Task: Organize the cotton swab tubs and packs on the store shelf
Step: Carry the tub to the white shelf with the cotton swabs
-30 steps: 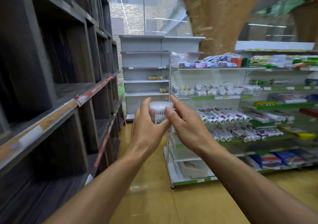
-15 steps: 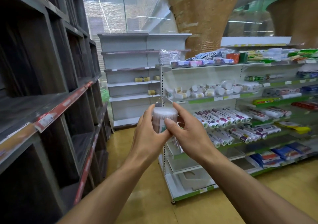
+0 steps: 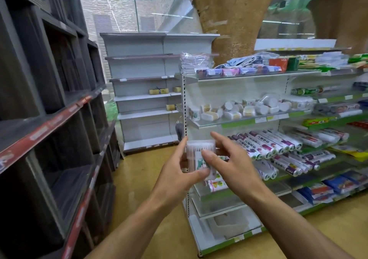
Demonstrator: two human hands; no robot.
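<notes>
clear cotton swab tub [image 3: 200,159] between left hand [image 3: 177,174] and right hand [image 3: 232,164]

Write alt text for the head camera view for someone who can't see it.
Two bare hands, left and right, hold a clear tub of cotton swabs at chest height in a store aisle. Ahead and to the right, a white shelf carries a jumble of swab tubs and packs, with rolled goods on the tiers below. Dark shelving lines the left side.

Open aisle floor [image 3: 151,179] runs toward 12 o'clock. Dark racks [image 3: 49,119] wall off 9 o'clock. At 2 o'clock, swab tubs [image 3: 249,107] crowd their shelf [image 3: 239,121], its left end bare.
</notes>
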